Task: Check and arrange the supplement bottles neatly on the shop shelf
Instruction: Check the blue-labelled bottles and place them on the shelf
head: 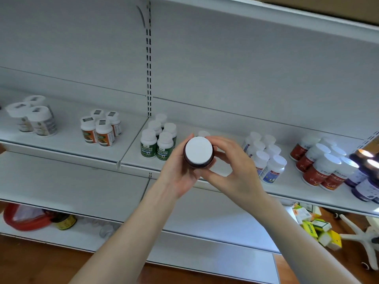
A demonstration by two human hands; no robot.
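Centre of frame: a dark bottle (198, 152) with a white cap, held cap-up in front of the shelf (67, 140). The left hand (178, 175) curls round it from the lower left, and the right hand (235, 173) grips it from the right. Green-label bottles (156, 140) stand just left and blue-label bottles (264, 156) right. A white cap (203, 133) behind the fingers is probably another bottle.

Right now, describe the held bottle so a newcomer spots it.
On the stocked white shelf, look between the green-label bottles and the blue-label bottles. In front of that spot, the left hand and right hand hold one bottle, white cap facing the camera. Its dark brown body sets it apart.
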